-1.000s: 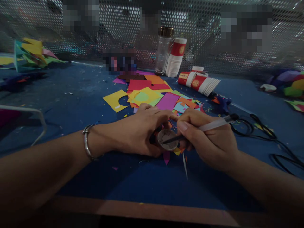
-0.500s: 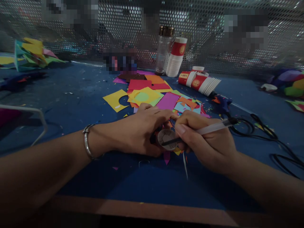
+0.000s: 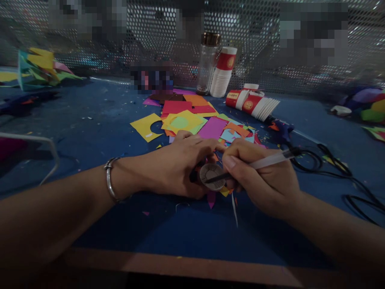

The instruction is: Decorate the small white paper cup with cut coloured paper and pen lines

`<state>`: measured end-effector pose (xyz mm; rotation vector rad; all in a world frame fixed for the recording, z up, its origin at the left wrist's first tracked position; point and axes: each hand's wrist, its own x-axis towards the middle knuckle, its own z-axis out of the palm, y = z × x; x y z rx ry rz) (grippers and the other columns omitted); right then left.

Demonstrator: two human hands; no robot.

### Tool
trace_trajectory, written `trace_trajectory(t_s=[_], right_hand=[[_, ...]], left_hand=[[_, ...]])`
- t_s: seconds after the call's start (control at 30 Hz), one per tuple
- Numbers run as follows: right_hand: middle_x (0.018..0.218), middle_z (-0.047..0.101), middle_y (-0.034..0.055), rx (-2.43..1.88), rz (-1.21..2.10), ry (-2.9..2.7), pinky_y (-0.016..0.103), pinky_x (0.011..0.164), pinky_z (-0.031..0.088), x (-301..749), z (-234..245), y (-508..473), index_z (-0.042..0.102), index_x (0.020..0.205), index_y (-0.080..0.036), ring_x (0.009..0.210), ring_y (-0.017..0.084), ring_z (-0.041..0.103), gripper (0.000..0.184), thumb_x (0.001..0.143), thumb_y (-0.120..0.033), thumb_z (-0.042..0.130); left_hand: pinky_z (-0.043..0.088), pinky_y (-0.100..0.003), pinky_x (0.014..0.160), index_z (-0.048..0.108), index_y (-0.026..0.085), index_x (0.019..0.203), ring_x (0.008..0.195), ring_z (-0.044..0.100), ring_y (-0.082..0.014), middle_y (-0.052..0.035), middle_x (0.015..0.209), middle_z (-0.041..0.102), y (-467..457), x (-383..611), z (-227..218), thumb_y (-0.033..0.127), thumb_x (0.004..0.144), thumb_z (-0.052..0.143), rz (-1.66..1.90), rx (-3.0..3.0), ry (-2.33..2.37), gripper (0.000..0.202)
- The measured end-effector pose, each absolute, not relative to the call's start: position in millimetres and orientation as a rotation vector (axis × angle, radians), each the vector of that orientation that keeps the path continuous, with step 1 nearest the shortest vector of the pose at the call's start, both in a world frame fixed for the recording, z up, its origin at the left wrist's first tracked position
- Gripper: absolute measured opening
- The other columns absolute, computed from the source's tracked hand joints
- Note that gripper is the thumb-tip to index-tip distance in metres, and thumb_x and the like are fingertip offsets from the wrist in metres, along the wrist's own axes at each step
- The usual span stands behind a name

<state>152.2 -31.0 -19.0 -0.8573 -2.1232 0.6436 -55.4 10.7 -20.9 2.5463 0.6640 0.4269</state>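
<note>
My left hand, with a metal bangle on its wrist, presses down on a round brown lid-like disc lying on scraps of coloured paper on the blue table. Its fingers curl over the disc's far edge. My right hand is closed on a clear-barrelled pen, whose dark tip lies against the disc's near rim. The paper under the disc is mostly hidden by both hands.
Cut sheets of coloured paper are spread behind the hands. A clear bottle and a stack of paper cups stand at the back; more cups lie on their side. Black cables run at the right. A mesh screen closes the back.
My right hand and the pen have shifted slightly along the disc's rim. My left hand has stayed on the disc.
</note>
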Motion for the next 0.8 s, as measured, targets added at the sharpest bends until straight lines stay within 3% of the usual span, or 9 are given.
trace_trajectory(t_s=[0.3, 0.57, 0.63, 0.8], right_hand=[[0.061, 0.054, -0.0043, -0.922, 0.585, -2.064, 0.025, 0.047, 0.041, 152, -19, -30, 0.052, 0.075, -0.023, 0.049, 0.009, 0.05, 0.026, 0.1, -0.016, 0.049], [0.063, 0.058, -0.0027, -0.932, 0.507, -1.964, 0.025, 0.048, 0.044, 157, -23, -27, 0.055, 0.074, -0.023, 0.051, 0.01, 0.055, 0.028, 0.101, -0.019, 0.052], [0.063, 0.059, -0.0029, -0.923, 0.499, -1.904, 0.025, 0.046, 0.044, 159, -24, -26, 0.058, 0.075, -0.022, 0.05, 0.01, 0.056, 0.028, 0.102, -0.02, 0.053], [0.067, 0.059, -0.0029, -0.901, 0.478, -1.776, 0.023, 0.039, 0.041, 162, -22, -29, 0.063, 0.077, -0.022, 0.047, 0.009, 0.057, 0.027, 0.103, -0.022, 0.055]], left_hand=[[0.038, -0.04, 0.09, 0.057, 0.022, 0.104, 0.093, 0.061, -0.0222, -0.001, 0.101, 0.066, 9, -55, -21, 0.028, 0.075, 0.072, 0.449, 2.56, 0.693, 0.033], [0.04, -0.045, 0.101, 0.054, 0.022, 0.123, 0.097, 0.063, -0.0263, -0.0015, 0.097, 0.067, 9, -54, -23, 0.034, 0.073, 0.076, 0.459, 2.574, 0.728, 0.056], [0.043, -0.045, 0.101, 0.052, 0.021, 0.129, 0.104, 0.063, -0.0288, -0.0044, 0.105, 0.068, 9, -55, -22, 0.035, 0.071, 0.078, 0.435, 2.554, 0.755, 0.065], [0.045, -0.043, 0.106, 0.045, 0.025, 0.142, 0.125, 0.058, -0.0286, -0.0074, 0.139, 0.062, 8, -63, -19, 0.021, 0.076, 0.069, 0.462, 2.509, 0.728, 0.07]])
